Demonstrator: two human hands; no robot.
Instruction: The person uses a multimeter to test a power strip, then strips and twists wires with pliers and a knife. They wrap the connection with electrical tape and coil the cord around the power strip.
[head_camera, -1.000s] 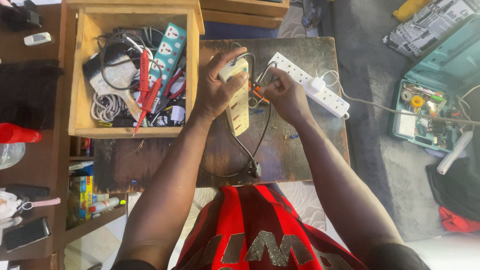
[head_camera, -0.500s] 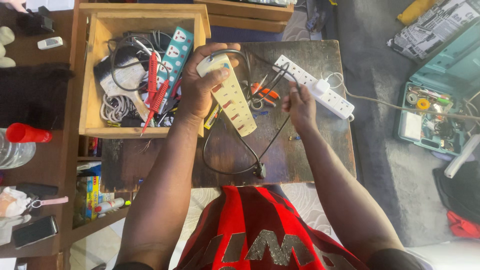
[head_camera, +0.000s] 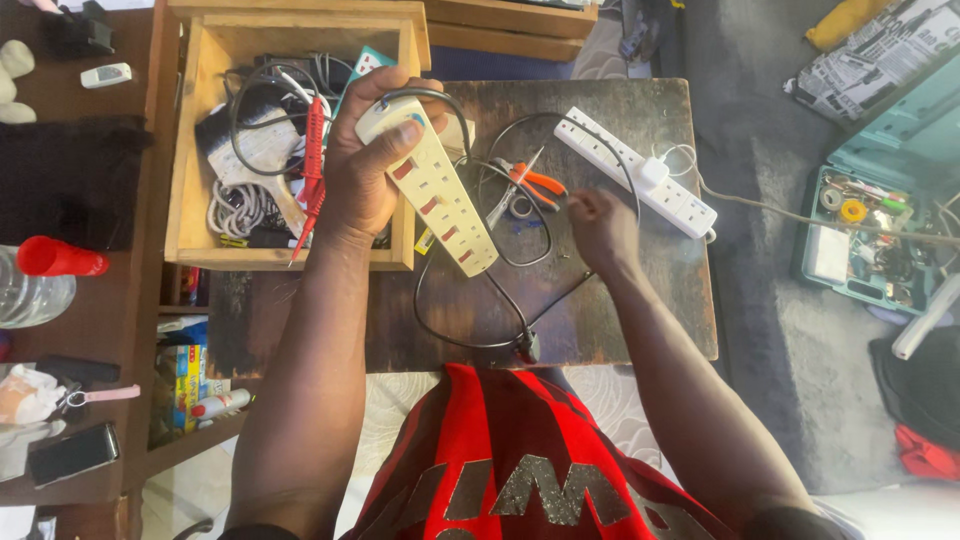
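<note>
My left hand (head_camera: 362, 170) grips one end of a cream power strip (head_camera: 432, 187) with red switches, held tilted above the dark wooden table (head_camera: 640, 310) and the edge of a wooden box (head_camera: 190, 150). Its black cable (head_camera: 470, 320) loops down across the table to a plug near my chest. My right hand (head_camera: 598, 222) is closed over a loop of that black cable near the table's middle. Orange-handled pliers (head_camera: 535, 180) lie just left of my right hand.
A second white power strip (head_camera: 630, 170) lies at the table's far right with a white plug in it. The box holds cables and red probes (head_camera: 312, 170). A teal toolbox (head_camera: 870, 230) stands open on the floor to the right. A red-capped bottle (head_camera: 50, 265) lies on the left shelf.
My left hand lifted the cream power strip off the table and carried it left over the box edge. My right hand dropped from the pliers to the cable.
</note>
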